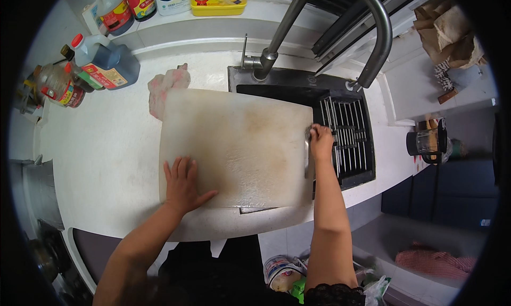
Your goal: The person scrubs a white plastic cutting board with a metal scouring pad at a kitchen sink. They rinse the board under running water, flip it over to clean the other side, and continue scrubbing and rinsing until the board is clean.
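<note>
White and wet, lay as a cutting board (pixel 239 141) partly over the sink (pixel 290 77), under a spread left hand (pixel 183 183) and beside a right hand (pixel 321 142) pinching a thin metal tool (pixel 306 159), so risked letting the palm skid, or tipping if pressed past the counter (pixel 101 162).

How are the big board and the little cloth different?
The board is much bigger than the cloth. The board is flat, but the cloth is crumpled. The board is plain off-white, while the cloth is greyish with pink patches. Both lie at least partly on the white counter.
</note>
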Motion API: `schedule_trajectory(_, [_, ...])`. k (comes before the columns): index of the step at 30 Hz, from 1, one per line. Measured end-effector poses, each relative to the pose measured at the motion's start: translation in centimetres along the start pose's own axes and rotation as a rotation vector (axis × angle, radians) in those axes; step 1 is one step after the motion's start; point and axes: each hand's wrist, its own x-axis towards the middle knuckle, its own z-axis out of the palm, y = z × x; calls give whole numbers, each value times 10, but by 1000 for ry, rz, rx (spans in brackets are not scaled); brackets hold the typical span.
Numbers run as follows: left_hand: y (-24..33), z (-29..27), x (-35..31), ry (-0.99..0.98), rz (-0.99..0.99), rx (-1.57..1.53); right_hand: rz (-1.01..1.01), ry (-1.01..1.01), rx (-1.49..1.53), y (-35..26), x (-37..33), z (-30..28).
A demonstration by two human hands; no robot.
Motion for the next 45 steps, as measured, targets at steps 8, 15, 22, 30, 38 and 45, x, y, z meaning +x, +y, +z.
schedule_trajectory(8, [-2,-5,-3,-14,-32,24,57,-31,98,-14,-36,-10])
schedule_trajectory(15, [1,-7,2,-71,-27,3,10,-6,-112,14,47,21])
schedule_trajectory(22, [-2,-6,-4,-38,-49,21,-38,-74,-47,-2,-12,5])
schedule_trajectory(30, [1,-7,1,-61,-38,12,-4,38,-123,8,65,37])
schedule_trajectory(38, [-5,-3,-5,23,6,-38,-32,-124,-107,16,-5,-13])
schedule_trajectory(45, [-5,-1,-6,72,37,-66,-172,-85,-103,-60,-26,-12])
